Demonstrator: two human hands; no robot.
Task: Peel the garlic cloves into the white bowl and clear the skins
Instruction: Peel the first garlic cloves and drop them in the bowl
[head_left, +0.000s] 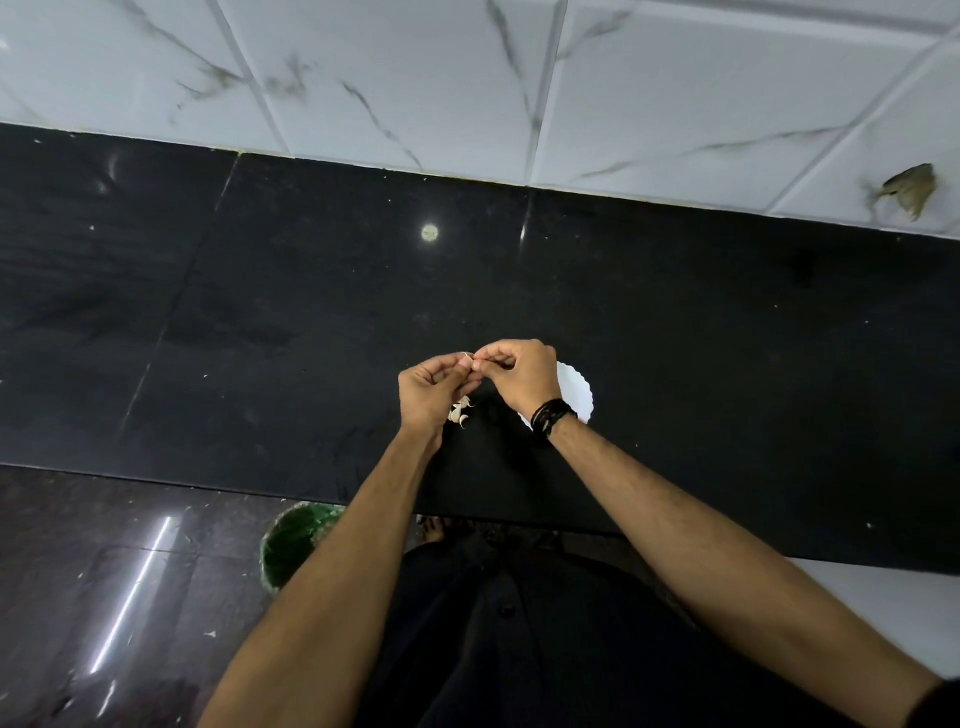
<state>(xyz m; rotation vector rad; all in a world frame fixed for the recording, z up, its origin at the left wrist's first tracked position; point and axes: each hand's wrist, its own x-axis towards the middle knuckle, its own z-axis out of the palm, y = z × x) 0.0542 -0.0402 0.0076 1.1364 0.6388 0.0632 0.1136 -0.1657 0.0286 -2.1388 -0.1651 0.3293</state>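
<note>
Both hands up over the glossy black stone counter (311, 291), meeting fingertip to fingertip. My left hand (434, 387) has its fingers curled, pinching a small pale garlic clove (466, 359) at the tips. My right hand (519, 376) is curled too, thumb and forefinger nipping the same clove from the other side. The clove is mostly hidden by the fingers, so I can't tell how much skin is on it.

Small pile of pale garlic cloves and papery skins (461, 410) sits on the counter just below my left hand. White scallop-edged bowl (576, 392) is on the counter under my right wrist, partly covered by it; contents not visible. Black corded wristband (551, 415) on the right wrist. Green bin (296, 545) on the dark floor, left of me, below the counter edge. White marbled wall tiles (467, 78) behind.
</note>
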